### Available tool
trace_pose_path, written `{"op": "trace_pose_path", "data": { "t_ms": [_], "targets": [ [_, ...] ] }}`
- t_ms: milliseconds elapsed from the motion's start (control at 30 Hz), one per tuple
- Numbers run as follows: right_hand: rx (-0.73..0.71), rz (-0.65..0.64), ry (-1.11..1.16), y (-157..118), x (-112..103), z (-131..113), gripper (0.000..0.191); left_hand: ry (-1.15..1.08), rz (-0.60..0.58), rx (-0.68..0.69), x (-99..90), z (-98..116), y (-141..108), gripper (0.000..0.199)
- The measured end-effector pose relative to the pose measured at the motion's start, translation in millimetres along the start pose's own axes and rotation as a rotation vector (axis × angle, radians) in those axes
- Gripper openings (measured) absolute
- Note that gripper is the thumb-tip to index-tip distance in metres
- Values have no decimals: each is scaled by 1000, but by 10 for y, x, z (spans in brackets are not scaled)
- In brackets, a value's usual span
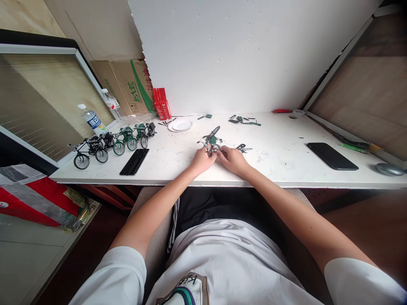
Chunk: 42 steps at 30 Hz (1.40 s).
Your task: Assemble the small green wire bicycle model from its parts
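At the near middle of the white table, a partly built model bicycle (213, 139) with a dark wheel and a green part is tilted up between my hands. My left hand (203, 160) closes its fingers on the near left side of it. From the other side, my right hand (234, 160) is pinched at the same spot, its fingertips against the model; any small piece between them is too small to make out. Just beyond my right hand lie loose dark bicycle parts (242, 148). Fingers hide the model's lower part.
Several finished model bicycles (87, 151) stand at the left, near a phone (135, 162) and a bottle (93, 119). Green and black parts (244, 120) lie at the back, right of a white plate (182, 125). Another phone (332, 156) and a mouse (389, 169) are right.
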State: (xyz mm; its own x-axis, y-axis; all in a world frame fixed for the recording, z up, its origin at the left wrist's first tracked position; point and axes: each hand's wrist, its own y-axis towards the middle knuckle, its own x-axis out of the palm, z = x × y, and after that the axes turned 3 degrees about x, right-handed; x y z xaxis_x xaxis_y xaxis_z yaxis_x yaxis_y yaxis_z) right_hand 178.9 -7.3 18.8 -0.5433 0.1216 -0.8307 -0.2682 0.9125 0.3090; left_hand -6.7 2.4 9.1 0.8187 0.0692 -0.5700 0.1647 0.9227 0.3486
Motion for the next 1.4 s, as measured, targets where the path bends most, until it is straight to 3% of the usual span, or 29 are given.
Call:
{"op": "trace_pose_path", "data": {
  "t_ms": [567, 1400],
  "targets": [
    [-17, -14, 11, 4, 8, 20, 31, 16, 9, 14, -1, 5, 1, 21],
    [-34, -49, -50, 2, 12, 6, 32, -3, -25, -21, -10, 19, -5, 3]
  ]
}}
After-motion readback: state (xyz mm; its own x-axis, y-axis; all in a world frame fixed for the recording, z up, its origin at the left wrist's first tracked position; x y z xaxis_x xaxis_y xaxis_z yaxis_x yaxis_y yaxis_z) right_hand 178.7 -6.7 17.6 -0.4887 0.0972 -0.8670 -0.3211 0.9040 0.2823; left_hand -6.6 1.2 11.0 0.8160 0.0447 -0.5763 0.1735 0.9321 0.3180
